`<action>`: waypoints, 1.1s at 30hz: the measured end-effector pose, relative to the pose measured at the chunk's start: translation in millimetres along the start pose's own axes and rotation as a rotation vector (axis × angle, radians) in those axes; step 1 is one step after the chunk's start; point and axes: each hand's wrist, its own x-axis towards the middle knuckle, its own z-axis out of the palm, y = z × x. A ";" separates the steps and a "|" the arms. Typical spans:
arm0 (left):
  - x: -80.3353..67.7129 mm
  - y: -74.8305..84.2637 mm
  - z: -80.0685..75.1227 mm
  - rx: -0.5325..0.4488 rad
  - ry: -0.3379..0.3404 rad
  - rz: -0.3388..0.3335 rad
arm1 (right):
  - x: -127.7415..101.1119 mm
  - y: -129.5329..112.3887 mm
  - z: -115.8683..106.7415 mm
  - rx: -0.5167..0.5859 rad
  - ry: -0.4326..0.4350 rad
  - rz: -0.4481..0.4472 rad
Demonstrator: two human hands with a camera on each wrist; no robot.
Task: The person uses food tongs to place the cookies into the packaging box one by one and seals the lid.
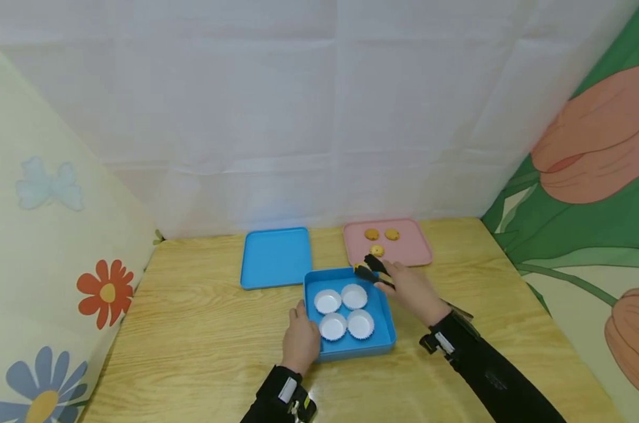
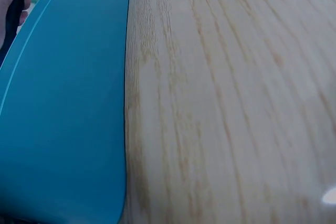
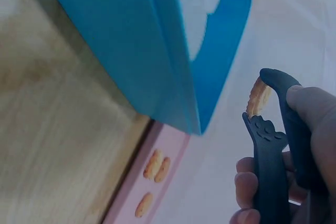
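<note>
A blue box [image 1: 383, 329] on the wooden table holds several white paper cups [image 1: 345, 311]. My left hand [image 1: 300, 341] rests against the box's left wall; the left wrist view shows only that blue wall [image 2: 63, 108] and tabletop. My right hand [image 1: 412, 291] grips black tongs [image 1: 370, 271] over the box's far right corner. The tongs [image 3: 273, 145] pinch a small cookie [image 3: 258, 96]. Behind the box, a pink tray [image 1: 414, 249] carries three cookies [image 1: 383, 239]. The right wrist view shows the same pink tray [image 3: 163, 156] with cookies [image 3: 154, 174].
The blue lid [image 1: 275, 257] lies flat to the left of the pink tray. White sheeting hangs behind the table, with flower-printed cloths at both sides. Bare wood [image 1: 192, 329] stretches left of the box and along the front edge.
</note>
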 end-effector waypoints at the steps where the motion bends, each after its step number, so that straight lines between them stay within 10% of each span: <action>1: 0.1 -0.1 -0.1 -0.003 -0.004 0.000 | -1.9 -2.2 2.6 -0.010 -0.012 -0.007; 33: -3.6 1.6 -2.7 0.026 0.053 0.058 | -14.2 -19.2 34.7 -0.129 -0.076 -0.115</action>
